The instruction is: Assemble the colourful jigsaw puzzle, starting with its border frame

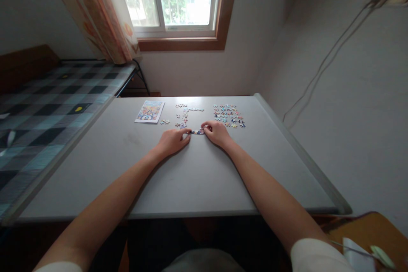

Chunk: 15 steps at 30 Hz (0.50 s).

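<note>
A partly joined jigsaw puzzle border (185, 118) lies on the white table, with a top row, a left side and a dark bottom strip (196, 132). My left hand (174, 141) is closed at the left end of that strip, thumb and forefinger gripping its edge. At the strip's right end, my right hand (217, 133) pinches a small jigsaw puzzle piece (202, 131), partly covered by the fingertips. Several loose pieces (228, 114) are spread in rows beyond my right hand. Smaller groups of pieces (165, 122) lie left of the border.
A printed picture sheet (149, 111) rests at the back left of the white table (197, 178). A bed with a checked cover (95, 83) stands to the left. Behind the table is a window (178, 0); a wall with hanging cables (321, 68) is on the right.
</note>
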Each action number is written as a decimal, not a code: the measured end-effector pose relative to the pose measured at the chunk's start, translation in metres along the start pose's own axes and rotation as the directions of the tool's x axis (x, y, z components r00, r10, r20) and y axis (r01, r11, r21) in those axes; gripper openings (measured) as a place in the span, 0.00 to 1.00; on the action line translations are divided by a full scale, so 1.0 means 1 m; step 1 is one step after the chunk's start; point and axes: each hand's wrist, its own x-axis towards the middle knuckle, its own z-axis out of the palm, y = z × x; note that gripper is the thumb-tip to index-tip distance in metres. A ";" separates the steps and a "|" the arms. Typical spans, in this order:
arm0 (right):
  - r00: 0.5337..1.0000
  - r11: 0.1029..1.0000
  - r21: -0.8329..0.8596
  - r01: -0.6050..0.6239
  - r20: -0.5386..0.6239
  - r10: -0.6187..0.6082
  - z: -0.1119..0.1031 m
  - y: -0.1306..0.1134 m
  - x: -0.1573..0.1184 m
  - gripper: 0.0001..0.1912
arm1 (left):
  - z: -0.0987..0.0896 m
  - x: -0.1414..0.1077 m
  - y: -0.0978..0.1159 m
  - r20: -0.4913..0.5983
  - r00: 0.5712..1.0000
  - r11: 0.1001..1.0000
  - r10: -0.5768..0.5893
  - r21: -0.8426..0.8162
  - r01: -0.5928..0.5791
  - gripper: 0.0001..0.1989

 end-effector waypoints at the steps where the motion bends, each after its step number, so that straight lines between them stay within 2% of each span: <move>1: 1.000 1.000 0.001 0.002 -0.002 -0.002 0.000 0.000 0.000 0.11 | 0.000 0.000 0.000 0.001 1.000 1.000 0.000 -0.001 0.000 0.18; 15: 1.000 1.000 0.000 0.018 -0.009 -0.018 0.001 0.002 0.000 0.11 | 0.001 0.000 -0.002 -0.015 1.000 1.000 0.011 0.000 -0.011 0.18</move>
